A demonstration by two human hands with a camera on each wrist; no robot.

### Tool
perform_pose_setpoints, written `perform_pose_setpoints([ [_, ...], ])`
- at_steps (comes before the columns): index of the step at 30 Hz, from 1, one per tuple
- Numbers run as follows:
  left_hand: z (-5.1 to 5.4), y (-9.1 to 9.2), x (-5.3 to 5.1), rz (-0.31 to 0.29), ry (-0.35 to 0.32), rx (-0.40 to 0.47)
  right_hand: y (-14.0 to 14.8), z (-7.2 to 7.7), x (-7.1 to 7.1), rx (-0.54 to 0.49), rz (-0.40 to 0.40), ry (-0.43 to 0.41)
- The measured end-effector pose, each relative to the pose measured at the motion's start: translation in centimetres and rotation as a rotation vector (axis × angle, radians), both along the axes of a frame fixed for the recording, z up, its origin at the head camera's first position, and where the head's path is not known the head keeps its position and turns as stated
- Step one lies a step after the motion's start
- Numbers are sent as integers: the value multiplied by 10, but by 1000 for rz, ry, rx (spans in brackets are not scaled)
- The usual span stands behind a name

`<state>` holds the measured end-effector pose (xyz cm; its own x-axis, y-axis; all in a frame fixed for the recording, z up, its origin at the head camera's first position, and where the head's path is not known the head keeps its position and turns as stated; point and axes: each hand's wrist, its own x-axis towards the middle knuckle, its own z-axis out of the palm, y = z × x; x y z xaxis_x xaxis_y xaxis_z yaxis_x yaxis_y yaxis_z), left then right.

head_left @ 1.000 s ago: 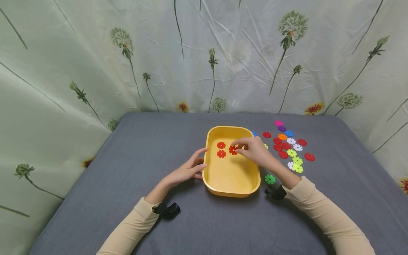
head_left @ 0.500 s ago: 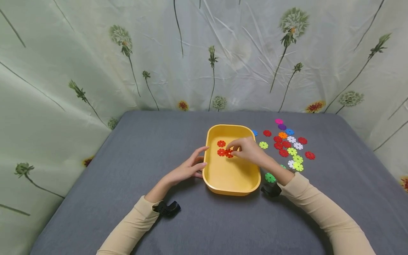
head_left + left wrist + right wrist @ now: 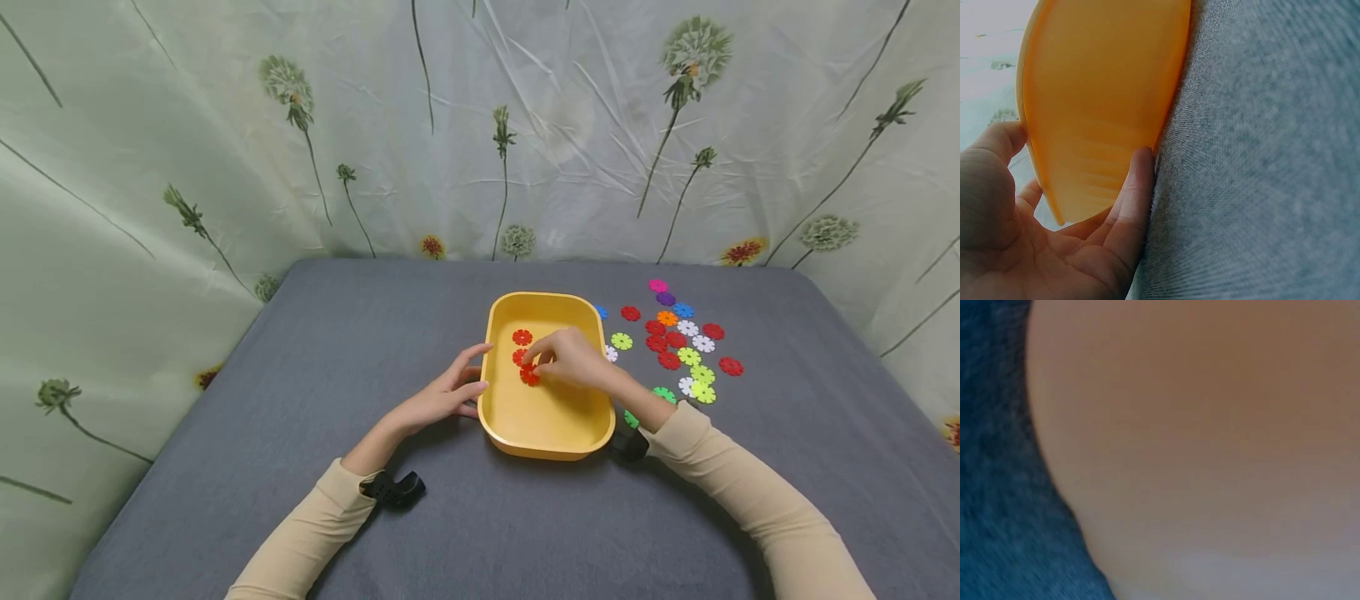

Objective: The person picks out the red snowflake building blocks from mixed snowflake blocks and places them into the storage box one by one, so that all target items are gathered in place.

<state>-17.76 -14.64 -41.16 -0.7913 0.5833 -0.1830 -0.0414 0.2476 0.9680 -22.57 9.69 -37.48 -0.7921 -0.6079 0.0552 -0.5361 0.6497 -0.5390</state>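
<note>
A yellow plastic tray point(image 3: 546, 427) with a raised rim stands on the grey cloth. My left hand point(image 3: 444, 398) rests against its left side, fingers spread; in the left wrist view its fingers point(image 3: 1141, 169) lie along the outer wall and the thumb touches the rim. My right hand point(image 3: 576, 360) is inside the tray, pinching a red notched disc point(image 3: 529, 377) between thumb and fingertips, low over the floor. Another red disc point(image 3: 522, 337) lies behind it, and a third point(image 3: 518, 357) is partly hidden by the fingertips. Blurred pale brown fills most of the right wrist view.
Right of the tray lie several loose notched discs: red point(image 3: 669, 360), yellow-green point(image 3: 622, 341), white point(image 3: 703, 343), orange point(image 3: 667, 318), blue point(image 3: 683, 310), purple point(image 3: 665, 298), pink point(image 3: 657, 286) and green point(image 3: 663, 395). A flower-patterned curtain point(image 3: 420, 183) hangs behind the table.
My right hand has moved left and toward me with the red disc, bringing it in front of the two other red discs. The left hand has stayed at the tray's side.
</note>
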Motion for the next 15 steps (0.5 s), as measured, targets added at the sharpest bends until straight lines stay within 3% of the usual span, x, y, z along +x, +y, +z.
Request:
perform_pose_setpoints([
  [15,0,1,1,11,5,-11,-5,-4,0,43,12,-73],
])
